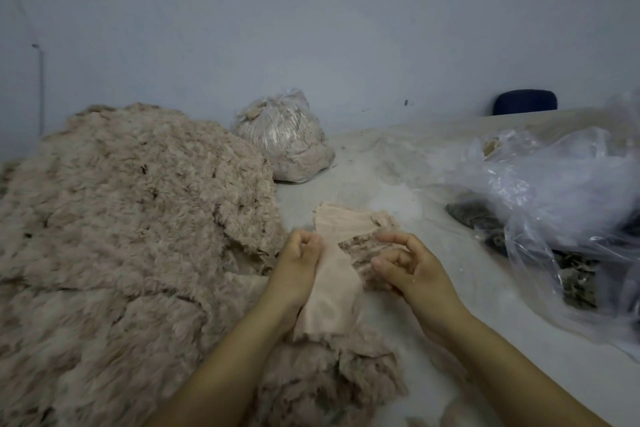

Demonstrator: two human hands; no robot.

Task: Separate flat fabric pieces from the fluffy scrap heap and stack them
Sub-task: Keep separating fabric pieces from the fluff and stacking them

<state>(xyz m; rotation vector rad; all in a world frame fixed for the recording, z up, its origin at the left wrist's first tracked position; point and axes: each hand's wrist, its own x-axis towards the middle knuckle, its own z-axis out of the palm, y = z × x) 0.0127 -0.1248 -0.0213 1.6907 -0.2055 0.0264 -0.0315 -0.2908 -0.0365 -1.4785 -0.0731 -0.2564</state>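
A big heap of beige fluffy scraps [131, 218] fills the left of the table. In front of me a flat pale pink fabric piece [332, 295] hangs down from my left hand [298, 267], whose curled fingers grip its left edge. Another flat pink piece [341, 224] lies on the table just beyond my hands, on some fluffy scraps. My right hand [403, 267] hovers to the right of the held piece, fingers loosely curled, holding nothing. More fluffy scrap [332, 381] lies beneath my forearms.
A tied clear bag of beige scraps [284, 142] stands at the back centre. Crumpled clear plastic bags [554, 204] with dark scraps [485, 222] cover the right side. A dark blue chair back [524, 101] shows behind the table. Grey tabletop [374, 163] lies between.
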